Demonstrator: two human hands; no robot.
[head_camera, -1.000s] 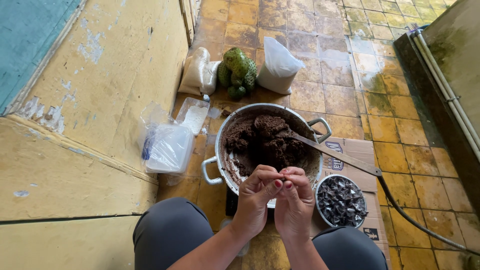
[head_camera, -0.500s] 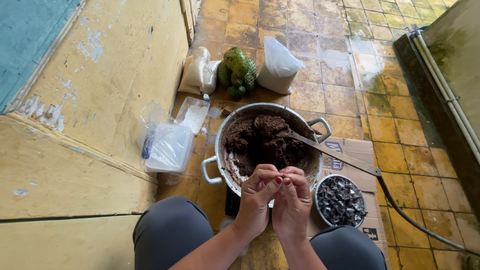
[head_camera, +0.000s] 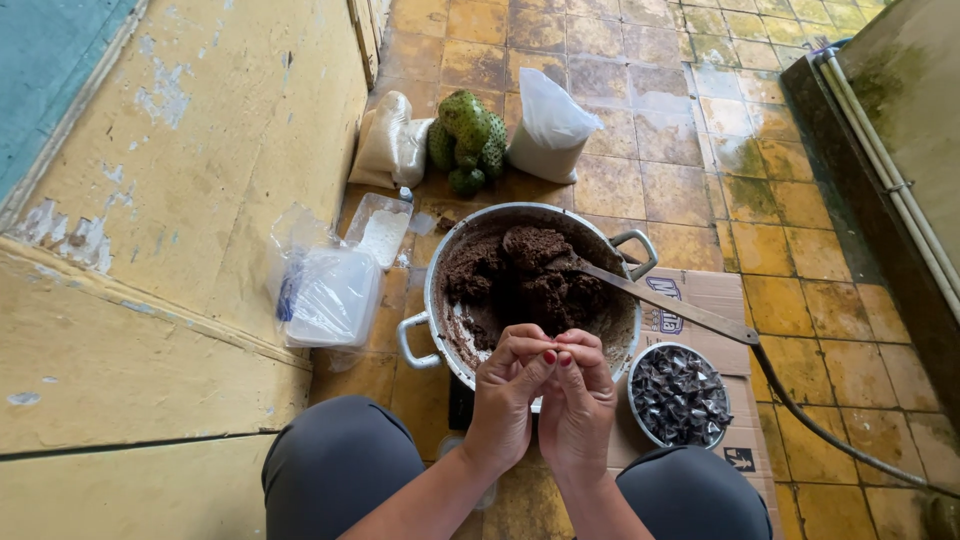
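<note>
Left hand (head_camera: 508, 400) and right hand (head_camera: 578, 400) pressed together, fingers (head_camera: 548, 352) pinched narrow on something too small to make out, over the near rim of the round metal pot (head_camera: 440, 290) holding clumpy dark brown paste (head_camera: 520, 280) and a long metal spoon (head_camera: 665, 302). Right of pot: small bowl (head_camera: 632, 400) of shiny dark wrapped pieces on cardboard. Behind pot: bumpy green fruit (head_camera: 468, 138).

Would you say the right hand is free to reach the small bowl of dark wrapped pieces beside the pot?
Probably yes: the small bowl sits open just beside the right hand, with nothing between them.
</note>
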